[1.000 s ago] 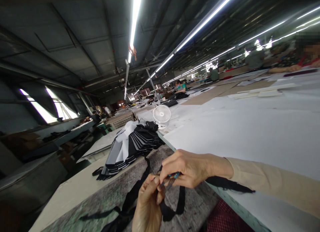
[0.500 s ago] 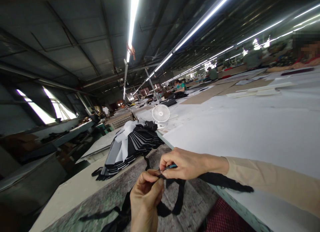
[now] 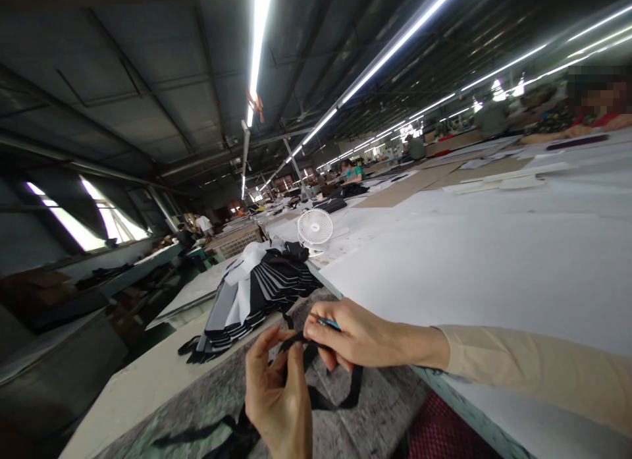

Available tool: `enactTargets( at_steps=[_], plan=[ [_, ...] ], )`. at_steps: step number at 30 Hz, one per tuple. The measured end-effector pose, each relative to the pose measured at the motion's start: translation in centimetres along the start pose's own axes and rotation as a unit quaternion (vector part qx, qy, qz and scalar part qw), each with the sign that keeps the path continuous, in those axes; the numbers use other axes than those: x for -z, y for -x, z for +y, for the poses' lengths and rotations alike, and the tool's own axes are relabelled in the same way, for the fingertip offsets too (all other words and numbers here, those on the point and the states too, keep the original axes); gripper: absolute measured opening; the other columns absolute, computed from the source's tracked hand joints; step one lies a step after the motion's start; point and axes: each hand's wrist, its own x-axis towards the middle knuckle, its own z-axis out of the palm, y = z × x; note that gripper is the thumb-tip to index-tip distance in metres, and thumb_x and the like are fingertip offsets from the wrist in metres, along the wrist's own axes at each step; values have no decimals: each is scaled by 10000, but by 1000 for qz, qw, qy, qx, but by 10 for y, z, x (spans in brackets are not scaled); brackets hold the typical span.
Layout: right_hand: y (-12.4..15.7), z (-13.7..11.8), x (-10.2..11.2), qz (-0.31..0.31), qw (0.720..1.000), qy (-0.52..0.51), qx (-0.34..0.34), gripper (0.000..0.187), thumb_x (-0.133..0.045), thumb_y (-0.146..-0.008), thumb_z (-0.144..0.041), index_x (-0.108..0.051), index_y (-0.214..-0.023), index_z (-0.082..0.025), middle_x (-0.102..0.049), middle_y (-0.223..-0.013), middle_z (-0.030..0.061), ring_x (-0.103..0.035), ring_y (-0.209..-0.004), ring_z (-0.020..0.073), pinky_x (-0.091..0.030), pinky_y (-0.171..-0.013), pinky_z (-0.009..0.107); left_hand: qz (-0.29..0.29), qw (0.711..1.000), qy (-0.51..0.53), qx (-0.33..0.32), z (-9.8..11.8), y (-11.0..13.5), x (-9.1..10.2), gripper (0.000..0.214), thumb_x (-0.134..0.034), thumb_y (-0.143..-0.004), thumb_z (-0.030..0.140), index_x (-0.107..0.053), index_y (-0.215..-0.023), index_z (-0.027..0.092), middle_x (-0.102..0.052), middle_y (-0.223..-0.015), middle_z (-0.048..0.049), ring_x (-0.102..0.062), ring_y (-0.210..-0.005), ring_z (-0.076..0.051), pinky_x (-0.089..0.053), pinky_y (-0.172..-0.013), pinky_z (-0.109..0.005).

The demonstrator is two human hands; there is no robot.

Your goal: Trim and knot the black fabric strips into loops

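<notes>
My left hand (image 3: 277,398) is raised low in the middle, thumb and fingers pinched on a black fabric strap (image 3: 340,401) that loops down onto the mottled grey work surface (image 3: 207,400). My right hand (image 3: 351,335), in a beige sleeve, is closed just right of it, gripping the same strap together with a small blue-handled tool (image 3: 328,324) whose tip I cannot make out. The two hands nearly touch.
A fanned stack of black, grey and white fabric pieces (image 3: 251,294) lies beyond my hands. A small white fan (image 3: 315,227) stands behind it. A long white table (image 3: 494,255) stretches right. Other people work far off; one person (image 3: 597,110) sits at top right.
My left hand rose and its fingers opened out somewhat along the strap. My right hand shifted slightly left and down, keeping hold of the strap and the blue tool.
</notes>
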Motion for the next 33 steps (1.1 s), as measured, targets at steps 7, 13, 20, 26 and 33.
enactTargets(
  at_steps=[7, 13, 20, 26, 33],
  plan=[
    [-2, 3, 2, -37, 999, 30, -14, 153, -415, -873, -183, -514, -979, -133, -541, -518, -47, -465, -355, 63, -361, -399, 152, -69, 993, -52, -79, 2, -4, 7, 59, -692, -698, 215, -660, -746, 203, -622, -789, -27, -600, -736, -158, -485, -671, -224],
    [-2, 2, 10, 42, 957, 258, 128, 97, -567, -693, -87, -547, -757, -158, -506, -517, -36, -482, -481, 85, -301, -489, 189, -113, 984, -82, -108, 8, -7, 12, 72, -683, -713, 201, -751, -719, 221, -701, -780, -57, -633, -710, -169, -479, -713, -228],
    [-2, -4, 17, -14, 999, 49, -3, 63, -449, -797, -131, -506, -783, -154, -566, -574, -41, -499, -452, 61, -364, -489, 169, -82, 971, -140, -173, 18, -4, 22, 89, -649, -751, 223, -732, -740, 253, -700, -750, -23, -621, -700, -158, -458, -724, -223],
    [1, -9, 23, 12, 985, 132, 112, 217, -523, -877, -263, -596, -1016, -113, -643, -834, 35, -534, -654, 86, -377, -596, 196, -188, 958, -176, -123, 24, -21, 36, 243, -733, -669, 336, -748, -882, 219, -615, -593, 7, -539, -477, -94, -413, -474, -158],
    [4, -13, 26, -30, 974, 182, 129, 197, -507, -901, -244, -651, -961, -122, -641, -749, 25, -509, -601, 74, -349, -591, 205, -353, 856, -240, -292, 25, -36, 55, 124, -634, -792, 221, -720, -880, 234, -731, -749, 4, -675, -610, -116, -498, -553, -128]
  ],
)
